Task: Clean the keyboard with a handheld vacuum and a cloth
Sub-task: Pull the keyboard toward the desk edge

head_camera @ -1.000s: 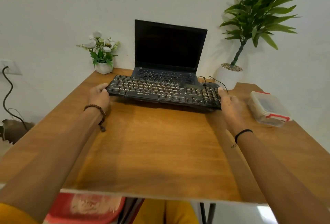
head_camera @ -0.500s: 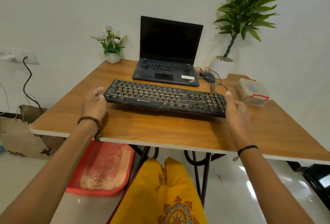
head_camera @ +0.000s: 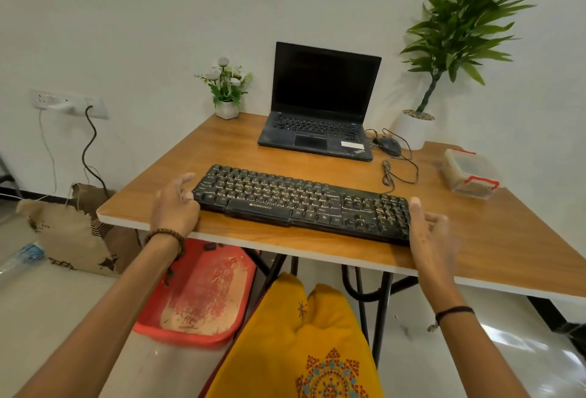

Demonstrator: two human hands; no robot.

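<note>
1. Near the front edge of the worktop (head_camera: 222, 150) lies the black keyboard (head_camera: 301, 204).
2. Left hand (head_camera: 176, 204) at its left end, fingers loosely spread, gripping nothing.
3. Right hand (head_camera: 429, 239) at its right end, fingers relaxed, open.

- The black rectangular plastic keyboard (head_camera: 301, 204) lay flat, keys up, along the front edge of the wooden table (head_camera: 222, 150).
- Its keys bore pale lettering.

Table (head_camera: 241, 150): wooden top, white edge, black metal legs. On it: black keyboard (head_camera: 301, 201) near the front edge; open laptop (head_camera: 320, 112) at the back; corded mouse (head_camera: 389, 145) just beside its right; flower pot (head_camera: 226, 109), back left; potted plant (head_camera: 412, 130), back right; clear plastic box (head_camera: 472, 175), right side.
</note>
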